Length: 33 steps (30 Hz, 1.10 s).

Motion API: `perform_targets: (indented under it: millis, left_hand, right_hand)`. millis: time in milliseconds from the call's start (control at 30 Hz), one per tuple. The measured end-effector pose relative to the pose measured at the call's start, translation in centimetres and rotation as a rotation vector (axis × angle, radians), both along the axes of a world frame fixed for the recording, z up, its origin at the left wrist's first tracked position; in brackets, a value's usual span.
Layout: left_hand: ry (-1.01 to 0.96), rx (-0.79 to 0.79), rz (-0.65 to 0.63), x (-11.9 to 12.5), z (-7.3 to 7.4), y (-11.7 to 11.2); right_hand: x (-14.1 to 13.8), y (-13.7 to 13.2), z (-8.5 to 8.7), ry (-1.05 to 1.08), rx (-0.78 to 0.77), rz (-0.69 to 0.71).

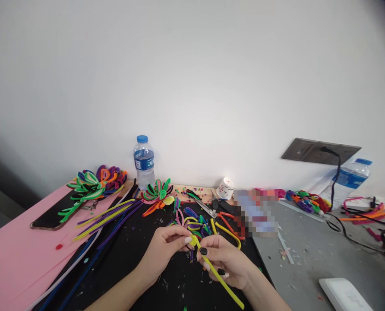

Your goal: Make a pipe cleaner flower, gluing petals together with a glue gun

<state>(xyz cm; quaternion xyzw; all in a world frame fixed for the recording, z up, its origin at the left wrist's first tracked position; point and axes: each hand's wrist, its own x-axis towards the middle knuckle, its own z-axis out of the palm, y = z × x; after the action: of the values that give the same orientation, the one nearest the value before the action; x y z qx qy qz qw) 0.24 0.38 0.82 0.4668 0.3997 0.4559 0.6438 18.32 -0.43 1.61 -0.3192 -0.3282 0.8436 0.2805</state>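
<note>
Both of my hands are at a yellow pipe cleaner (224, 283) above the black mat (137, 263). My left hand (163, 250) is closed in a pinch on its upper end, which is bent into a small coil. Close beside it, my right hand (231, 261) pinches the same strip just below the coil, and the long free end slants down to the right. Dark and pale nails show on the right fingers. Just behind the hands lies a pile of looped, many-coloured pipe cleaners (195, 222), partly hidden by them. Red-handled scissors (208, 210) lie spread beyond the right hand.
Loose pipe cleaners (106, 219) lie left, beside a phone (46, 216) under a green pipe-cleaner flower (87, 183). A water bottle (143, 164) and a white cup (225, 188) stand by the wall. A black cable (334, 185) crosses the grey table (296, 276); another person's hand shows far right.
</note>
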Motion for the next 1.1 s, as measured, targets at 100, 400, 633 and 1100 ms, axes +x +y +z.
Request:
perform_targets:
  millis: [100, 400, 633, 1100]
  left_hand:
    - [-0.014, 0.000, -0.004, 0.0, 0.0, 0.1]
    - [0.066, 0.110, 0.019, -0.2, 0.1, 0.1]
    - [0.118, 0.214, 0.049, -0.2, 0.0, 0.0]
    - [0.120, 0.211, 0.054, -0.3, 0.0, 0.2]
  right_hand:
    - [0.0, -0.1, 0.4, -0.004, -0.026, -0.028]
    - [0.2, 0.3, 1.3, -0.184, 0.146, -0.041]
    - [0.3, 0.3, 1.5, -0.344, 0.275, -0.063]
    - [-0.3, 0.0, 1.0, -0.859, 0.932, -0.209]
